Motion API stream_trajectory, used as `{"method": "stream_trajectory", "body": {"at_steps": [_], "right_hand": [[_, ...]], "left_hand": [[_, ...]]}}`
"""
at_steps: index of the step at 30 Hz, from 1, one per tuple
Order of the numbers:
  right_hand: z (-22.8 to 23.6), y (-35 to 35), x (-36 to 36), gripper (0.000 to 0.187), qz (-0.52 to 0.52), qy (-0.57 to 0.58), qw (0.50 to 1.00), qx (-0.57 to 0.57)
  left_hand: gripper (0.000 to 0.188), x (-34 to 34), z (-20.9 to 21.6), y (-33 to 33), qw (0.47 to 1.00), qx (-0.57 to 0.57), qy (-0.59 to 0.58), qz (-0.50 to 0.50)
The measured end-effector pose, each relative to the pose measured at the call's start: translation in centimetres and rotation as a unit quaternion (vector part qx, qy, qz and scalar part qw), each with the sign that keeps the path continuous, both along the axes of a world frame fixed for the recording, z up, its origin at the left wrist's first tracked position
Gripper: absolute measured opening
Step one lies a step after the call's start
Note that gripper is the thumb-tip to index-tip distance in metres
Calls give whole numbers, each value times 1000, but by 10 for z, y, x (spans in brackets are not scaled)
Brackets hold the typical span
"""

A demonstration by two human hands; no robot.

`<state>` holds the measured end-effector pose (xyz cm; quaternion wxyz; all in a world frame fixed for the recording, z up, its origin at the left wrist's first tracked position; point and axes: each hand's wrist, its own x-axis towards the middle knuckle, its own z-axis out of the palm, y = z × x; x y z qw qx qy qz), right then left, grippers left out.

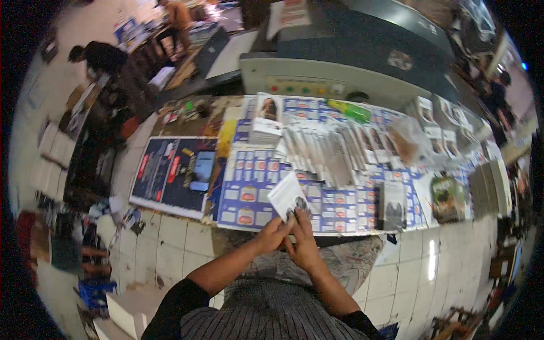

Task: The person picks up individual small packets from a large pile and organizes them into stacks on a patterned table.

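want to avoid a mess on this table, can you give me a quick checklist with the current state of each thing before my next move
1. White booklet in hand: ok, the left hand and right hand are both at its lower end.
2. Overlapping row of booklets squared up: not ok, they lie fanned out and slanted.
3. Upper-left booklet stack piled together: ok.
4. Blue phone-like item apart from the booklets: ok, it lies on the dark panel at left.
5. Green bottle standing upright: not ok, it lies on its side.
6. Held booklet's inside pages in order: cannot tell.
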<state>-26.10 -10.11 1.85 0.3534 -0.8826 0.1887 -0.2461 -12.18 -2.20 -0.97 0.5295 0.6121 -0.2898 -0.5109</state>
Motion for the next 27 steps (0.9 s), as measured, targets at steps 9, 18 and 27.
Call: {"method": "stream_trajectory", "body": {"at_steps": [9,18,27], "right_hand": [[-4,-14,24,68,1,45,998,-32],[-7,4,31,71,-41,26,994,99],[15,17,38,42,34,53,997,39]], "left_hand": [[40,19,7,53,994,2,46,98],[50,25,-18,62,994,-7,9,107],[64,44,-35,67,933,-98,297,175]]}}
